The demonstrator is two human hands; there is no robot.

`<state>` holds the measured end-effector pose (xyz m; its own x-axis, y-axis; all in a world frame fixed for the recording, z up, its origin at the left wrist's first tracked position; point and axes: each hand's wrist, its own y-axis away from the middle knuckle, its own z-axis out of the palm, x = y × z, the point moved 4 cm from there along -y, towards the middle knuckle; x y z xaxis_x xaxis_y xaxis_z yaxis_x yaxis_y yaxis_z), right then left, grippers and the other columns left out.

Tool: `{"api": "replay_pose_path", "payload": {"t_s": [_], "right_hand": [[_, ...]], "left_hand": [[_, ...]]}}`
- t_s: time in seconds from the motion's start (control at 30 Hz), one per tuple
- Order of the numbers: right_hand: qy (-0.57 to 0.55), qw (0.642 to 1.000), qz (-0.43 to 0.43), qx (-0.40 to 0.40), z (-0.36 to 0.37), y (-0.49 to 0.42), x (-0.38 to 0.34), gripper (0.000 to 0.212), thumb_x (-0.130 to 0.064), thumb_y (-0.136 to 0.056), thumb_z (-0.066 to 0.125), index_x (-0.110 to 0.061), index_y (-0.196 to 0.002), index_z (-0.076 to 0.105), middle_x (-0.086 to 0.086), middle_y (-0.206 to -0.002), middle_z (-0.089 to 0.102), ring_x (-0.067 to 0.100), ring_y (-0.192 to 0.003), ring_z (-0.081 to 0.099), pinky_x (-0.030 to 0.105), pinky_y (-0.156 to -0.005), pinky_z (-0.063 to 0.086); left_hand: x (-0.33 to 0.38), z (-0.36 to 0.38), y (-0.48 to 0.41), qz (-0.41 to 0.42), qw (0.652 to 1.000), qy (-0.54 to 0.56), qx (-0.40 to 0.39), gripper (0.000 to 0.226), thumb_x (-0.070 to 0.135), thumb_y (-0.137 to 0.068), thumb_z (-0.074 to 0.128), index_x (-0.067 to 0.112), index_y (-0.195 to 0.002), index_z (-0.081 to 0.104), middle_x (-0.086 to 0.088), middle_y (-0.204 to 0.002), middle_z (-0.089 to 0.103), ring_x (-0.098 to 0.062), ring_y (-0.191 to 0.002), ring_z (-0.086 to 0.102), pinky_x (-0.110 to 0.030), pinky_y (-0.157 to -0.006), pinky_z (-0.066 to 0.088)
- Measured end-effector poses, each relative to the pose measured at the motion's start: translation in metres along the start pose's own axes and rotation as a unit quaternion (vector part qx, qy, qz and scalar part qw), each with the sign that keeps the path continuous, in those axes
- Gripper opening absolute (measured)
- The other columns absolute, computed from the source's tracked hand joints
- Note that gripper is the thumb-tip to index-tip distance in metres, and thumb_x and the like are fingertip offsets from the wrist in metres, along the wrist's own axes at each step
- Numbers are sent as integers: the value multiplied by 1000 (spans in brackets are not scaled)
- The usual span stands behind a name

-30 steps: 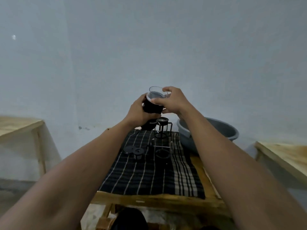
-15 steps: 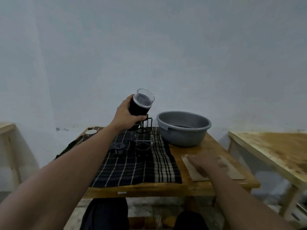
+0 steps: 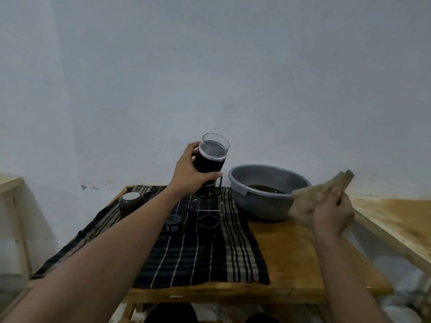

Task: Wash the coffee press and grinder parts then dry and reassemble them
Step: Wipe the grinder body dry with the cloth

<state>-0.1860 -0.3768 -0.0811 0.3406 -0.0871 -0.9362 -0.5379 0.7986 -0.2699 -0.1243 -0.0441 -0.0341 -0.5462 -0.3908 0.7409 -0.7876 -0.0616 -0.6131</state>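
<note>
A black grinder [image 3: 211, 167] with a clear lid is held in the air. It is tilted so its top leans right, above the far edge of a dark striped cloth [image 3: 198, 252]. The person's left grip [image 3: 189, 177] wraps round the black body, thumb across the front and fingers curled over the far side. Just below the grinder a black wire frame [image 3: 210, 193] stands on the cloth; whether the two touch cannot be told.

Loose parts lie on the cloth nearer the viewer:
- a small black filter cup [image 3: 173, 221]
- a dark ring [image 3: 208, 222], just beside the filter cup
- a thin metal rod [image 3: 206, 210] lying flat, between the ring and the frame

Well to the left, also on the cloth, sits a squat grey pot [image 3: 130, 202] with a white top.

To the right of the cloth a grey basin [image 3: 256, 206] stands on the bare wood of the worktop [image 3: 291, 264], with brown water inside. The right grip [image 3: 333, 215] is raised beside the basin's right side. It is closed round a beige rag [image 3: 312, 197], which is blurred.

A second wooden table [image 3: 396, 220] stands further right. The corner of another table [image 3: 9, 183] shows at far left. A pale wall [image 3: 233, 78] fills the background.
</note>
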Motion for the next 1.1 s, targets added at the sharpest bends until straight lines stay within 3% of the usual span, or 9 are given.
{"api": "replay_pose_path", "payload": {"t_s": [0.07, 0.17, 0.23, 0.3, 0.43, 0.57, 0.77, 0.93, 1.1], "right_hand": [[-85, 994, -31, -66, 27, 18, -43, 27, -32, -111, 39, -19, -103, 61, -5, -89, 61, 5, -79, 60, 11, -65, 47], [-114, 969, -73, -206, 83, 51, -76, 26, -33, -110, 43, -24, -102, 66, -10, -91, 67, -9, -78, 63, 14, -71, 49], [-98, 934, -98, -328, 121, 74, -81, 29, -37, -108, 47, -22, -123, 65, 0, -116, 70, -3, -103, 65, 23, -94, 53], [-47, 904, -123, -407, 145, 93, -80, 54, -48, -104, 50, -26, -152, 43, 2, -156, 43, 12, -140, 45, 34, -117, 39], [36, 914, -186, -360, 154, 103, -81, 80, -61, -99, 47, -33, -163, 8, -5, -169, 16, 17, -150, 31, 40, -117, 37], [13, 937, -128, -324, 160, 96, -75, 69, -60, -99, 48, -35, -159, 25, -5, -160, 38, 19, -138, 47, 41, -112, 45], [-88, 946, -20, -313, 175, 77, -85, 42, -54, -106, 36, -20, -115, 59, -6, -104, 67, 8, -93, 65, 24, -75, 53], [-131, 937, 97, -309, 190, 66, -77, 46, -45, -108, 36, -21, -96, 74, 2, -94, 77, 22, -92, 73, 42, -88, 60], [-206, 910, 216, -288, 205, 55, -73, 34, -35, -106, 49, -17, -88, 72, 3, -84, 74, 25, -84, 70, 41, -87, 59]], "left_hand": [[3, 6, 2, -30, 997, 68, -15, 83, 23, -72, 94, 25, -142, 49, 4, -130, 62, -7, -112, 64, -30, -93, 56], [10, 22, 6, -50, 988, 135, -50, 58, 28, -84, 84, 25, -136, 59, 4, -123, 70, -14, -112, 69, -26, -86, 59], [17, 34, 6, -51, 981, 177, -60, 44, 31, -91, 78, 20, -131, 63, -3, -118, 73, -20, -110, 70, -34, -88, 58], [20, 46, 6, -64, 970, 222, -71, 52, 41, -90, 70, 14, -134, 61, -10, -125, 71, -25, -116, 69, -43, -97, 57], [20, 57, 5, -73, 957, 273, -59, 42, 33, -109, 51, 10, -143, 53, -11, -137, 65, -26, -127, 63, -37, -103, 55], [20, 58, 0, -67, 973, 219, -27, 42, 35, -105, 57, 14, -141, 55, -4, -130, 69, -16, -117, 68, -25, -91, 57], [33, 48, -4, 39, 991, 126, 12, 51, 47, -89, 58, 11, -124, 61, -2, -107, 73, -22, -101, 71, -44, -89, 59], [28, 41, -8, 50, 990, 130, 0, 30, 41, -102, 54, 18, -118, 63, 1, -102, 72, -19, -97, 69, -43, -89, 58], [17, 34, -13, -35, 978, 203, -10, 48, 58, -100, 47, 17, -115, 67, -5, -103, 75, -21, -92, 71, -43, -82, 58]]}}
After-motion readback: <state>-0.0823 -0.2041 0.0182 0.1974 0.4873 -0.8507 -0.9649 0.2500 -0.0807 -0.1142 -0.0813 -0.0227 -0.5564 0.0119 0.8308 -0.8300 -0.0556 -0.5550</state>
